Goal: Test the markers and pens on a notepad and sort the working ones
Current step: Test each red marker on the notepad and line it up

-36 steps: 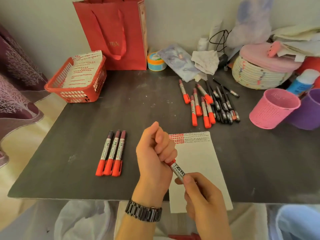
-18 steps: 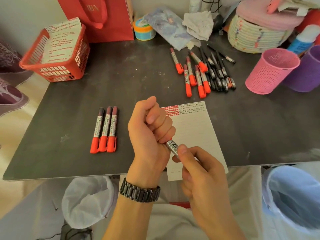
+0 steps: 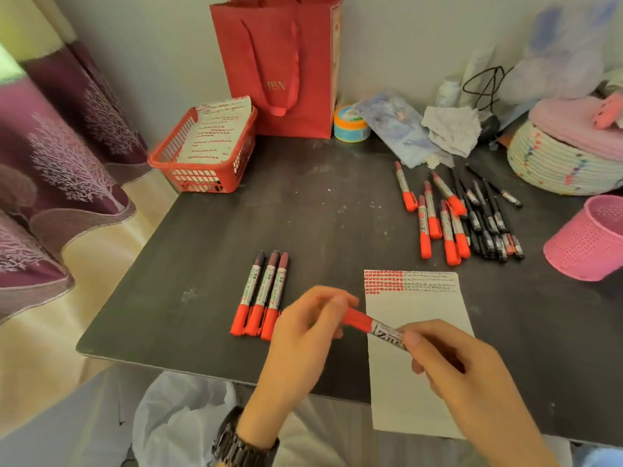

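A red-capped marker (image 3: 374,326) lies across both hands above the white notepad (image 3: 418,392). My left hand (image 3: 303,335) pinches its red cap end; my right hand (image 3: 451,369) grips the printed barrel. The notepad carries rows of red and dark test marks (image 3: 409,281) along its top edge. Three red-capped markers (image 3: 261,294) lie side by side on the dark table (image 3: 303,214), just left of my left hand. A loose pile of red markers (image 3: 435,219) and black pens (image 3: 488,220) lies at the far right.
A red basket (image 3: 202,163) holding marked paper stands at the table's far left, a red gift bag (image 3: 279,65) behind it. A pink mesh cup (image 3: 588,239) and a woven basket (image 3: 559,163) stand at right. A white bag (image 3: 182,419) hangs below the near edge.
The marker's red cap, hidden in my left fist before, now shows between the hands. My left hand has loosened to a fingertip pinch. The view has swung left and up.
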